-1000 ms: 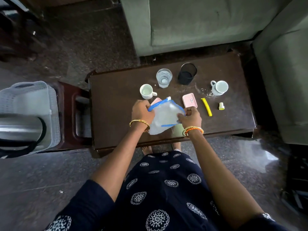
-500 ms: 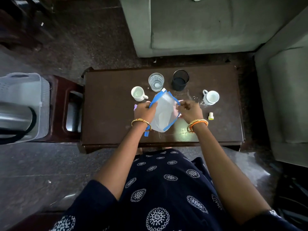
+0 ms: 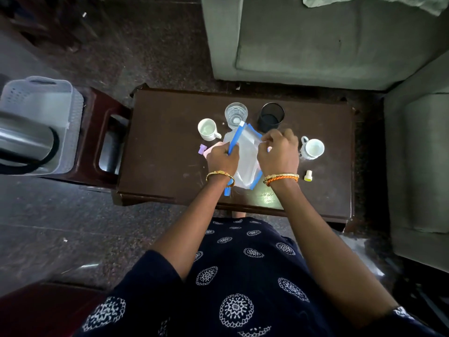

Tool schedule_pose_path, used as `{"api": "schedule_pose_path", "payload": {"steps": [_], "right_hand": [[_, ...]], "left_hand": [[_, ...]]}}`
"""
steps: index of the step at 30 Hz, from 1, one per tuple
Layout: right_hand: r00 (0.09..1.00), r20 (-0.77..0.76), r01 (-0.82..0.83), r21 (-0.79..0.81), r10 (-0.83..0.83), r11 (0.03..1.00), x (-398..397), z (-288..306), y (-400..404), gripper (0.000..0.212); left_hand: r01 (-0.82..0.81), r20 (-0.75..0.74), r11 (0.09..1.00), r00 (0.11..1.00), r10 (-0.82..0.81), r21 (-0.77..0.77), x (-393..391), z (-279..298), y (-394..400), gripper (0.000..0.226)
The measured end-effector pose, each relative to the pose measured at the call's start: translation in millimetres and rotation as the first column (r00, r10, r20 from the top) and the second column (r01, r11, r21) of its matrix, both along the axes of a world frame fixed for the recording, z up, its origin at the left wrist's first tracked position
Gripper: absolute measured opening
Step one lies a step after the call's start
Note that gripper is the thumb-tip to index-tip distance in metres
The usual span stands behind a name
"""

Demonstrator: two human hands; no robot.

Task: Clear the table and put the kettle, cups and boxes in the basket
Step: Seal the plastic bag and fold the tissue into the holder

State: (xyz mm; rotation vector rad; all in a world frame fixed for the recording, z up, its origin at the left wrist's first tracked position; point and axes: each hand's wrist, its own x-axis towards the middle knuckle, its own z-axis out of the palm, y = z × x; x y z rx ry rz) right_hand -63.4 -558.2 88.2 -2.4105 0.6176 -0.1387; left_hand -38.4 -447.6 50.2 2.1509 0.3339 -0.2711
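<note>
Over the dark brown table [image 3: 160, 161] I hold a clear plastic pouch with blue edges [image 3: 246, 154] in both hands. My left hand [image 3: 222, 158] grips its blue left edge; my right hand [image 3: 278, 154] pinches its right side. A white cup [image 3: 207, 129] stands to the left of the pouch, another white cup [image 3: 313, 149] to the right. A glass of water [image 3: 236, 114] and a black mesh cup [image 3: 271, 117] stand behind it. The steel kettle [image 3: 23, 144] lies in the grey basket [image 3: 41, 98] at far left. A pink box [image 3: 211, 149] peeks out beside my left hand.
A small purple piece [image 3: 202, 149] lies left of the pink box, and a small yellow-capped piece [image 3: 308, 175] sits at the right front. The basket rests on a red-brown stool [image 3: 102, 132] beside the table. Grey sofas [image 3: 328, 37] stand behind and to the right.
The pouch has been lifted and turned upright between my hands. It now covers the pink boxes and the yellow stick. The camera has tilted so the table sits lower in view.
</note>
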Motion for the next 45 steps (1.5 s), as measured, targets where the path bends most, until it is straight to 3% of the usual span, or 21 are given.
{"api": "schedule_pose_path", "payload": {"steps": [2,7,11,15,23,27,31,34,37,39,45], "right_hand": [[0.998,-0.051,-0.030,-0.053,0.027,0.998,1.5,-0.5,-0.8,0.019],[0.932,-0.350,-0.141,-0.100,0.098,0.985,3.9,-12.5,-0.7,0.041],[0.901,-0.429,-0.113,-0.085,0.066,0.990,9.1,-24.9,4.2,0.043],[0.901,-0.433,-0.035,-0.058,0.006,0.998,12.0,-30.3,9.6,0.030],[0.973,-0.199,-0.153,-0.190,0.114,0.970,-2.7,-26.1,21.5,0.017],[0.983,0.072,-0.159,-0.154,0.171,0.975,-8.9,-15.1,22.4,0.013],[0.969,0.223,-0.153,0.195,0.108,0.969,-2.6,-3.7,14.6,0.012],[0.999,0.040,-0.003,0.360,-0.012,0.933,6.2,-3.7,6.6,0.020],[0.964,-0.254,-0.002,0.304,0.083,0.953,16.4,-16.6,-0.7,0.040],[0.926,-0.368,0.024,0.289,0.088,0.957,23.0,-23.6,-6.0,0.049],[0.942,-0.331,0.114,0.477,0.058,0.871,27.3,-20.7,-5.9,0.031]], "left_hand": [[-0.014,0.016,1.000,1.000,0.014,-0.013,-1.8,0.2,-1.5,0.035],[-0.021,0.034,1.000,0.999,0.022,-0.020,-2.7,0.9,-2.3,0.033],[-0.032,0.015,0.998,0.999,0.033,-0.063,-4.6,0.9,-1.8,0.033],[-0.052,-0.027,0.996,0.998,0.050,-0.078,-6.4,-2.4,-2.4,0.037],[-0.089,-0.088,0.996,0.992,0.089,0.006,-8.6,-7.3,-4.6,0.024],[-0.122,-0.111,0.992,0.986,0.123,0.013,-5.4,-8.0,-3.2,0.025],[-0.151,-0.131,0.987,0.979,0.156,0.051,-2.3,-8.1,0.2,0.039],[-0.134,-0.114,0.989,0.984,0.140,0.059,1.8,-4.9,1.3,0.037],[-0.108,-0.120,0.993,0.986,0.113,0.049,4.3,0.6,-1.4,0.038],[-0.108,-0.075,0.993,0.991,0.112,0.049,4.6,4.8,-1.1,0.043],[-0.111,0.096,0.953,0.992,0.087,0.281,2.9,10.2,19.6,0.026]]}}
